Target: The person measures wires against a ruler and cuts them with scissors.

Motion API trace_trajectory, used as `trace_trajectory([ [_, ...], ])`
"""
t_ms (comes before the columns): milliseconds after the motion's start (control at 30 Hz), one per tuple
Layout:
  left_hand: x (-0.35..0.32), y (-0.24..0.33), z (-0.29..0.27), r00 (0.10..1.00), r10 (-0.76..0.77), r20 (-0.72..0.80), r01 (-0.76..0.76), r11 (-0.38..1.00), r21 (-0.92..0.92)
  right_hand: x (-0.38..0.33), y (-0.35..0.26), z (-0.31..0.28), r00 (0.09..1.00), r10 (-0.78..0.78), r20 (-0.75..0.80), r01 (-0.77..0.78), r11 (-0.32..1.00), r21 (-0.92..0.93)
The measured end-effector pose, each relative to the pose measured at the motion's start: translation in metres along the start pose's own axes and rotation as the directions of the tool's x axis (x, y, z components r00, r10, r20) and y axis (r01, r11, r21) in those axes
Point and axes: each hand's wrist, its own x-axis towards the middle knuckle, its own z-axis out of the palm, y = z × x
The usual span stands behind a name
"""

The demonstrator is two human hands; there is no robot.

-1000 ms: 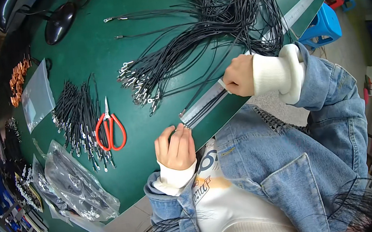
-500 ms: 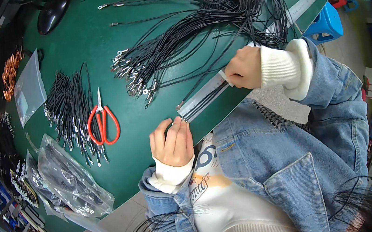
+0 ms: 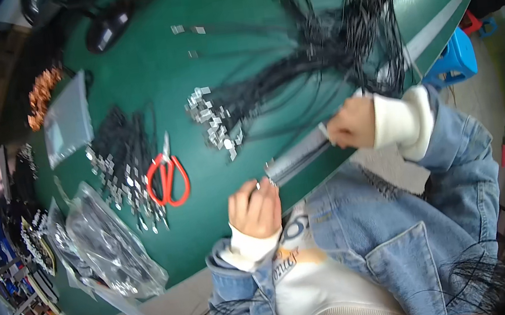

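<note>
Black wires along ruler, left hand and right hand at ends, fingers curled, grip unclear, scissors left, cable bundle far.

— How clear is our view?
— Brightly lit mid-frame but motion-blurred: we see black cables smeared at one o'clock, glare on the plastic bag at eight, curved edges darkening.

Black cables, silver-grey ruler, red-handled scissors, green tabletop
</note>
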Motion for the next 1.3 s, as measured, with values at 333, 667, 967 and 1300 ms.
trace_trajectory([
  [333,-0.002,-0.001,0.006,0.998,0.029,-0.050,-0.029,1.000,0.010,0.000,0.000,0.001,0.996,0.086,-0.002,-0.085,0.995,0.046],
  [667,-0.005,0.001,-0.005,0.994,-0.048,-0.101,0.049,0.999,0.002,0.004,-0.004,-0.005,0.999,-0.043,0.030,0.040,0.997,0.066],
  [967,0.004,-0.076,-0.064,0.862,-0.440,-0.253,0.503,0.810,0.303,-0.002,-0.014,-0.025,0.995,-0.095,0.004,0.090,0.953,0.289],
  [1300,0.015,-0.070,-0.072,0.594,-0.782,-0.191,0.561,0.572,-0.599,0.019,-0.003,-0.030,0.966,-0.169,-0.194,0.245,0.836,0.491],
])
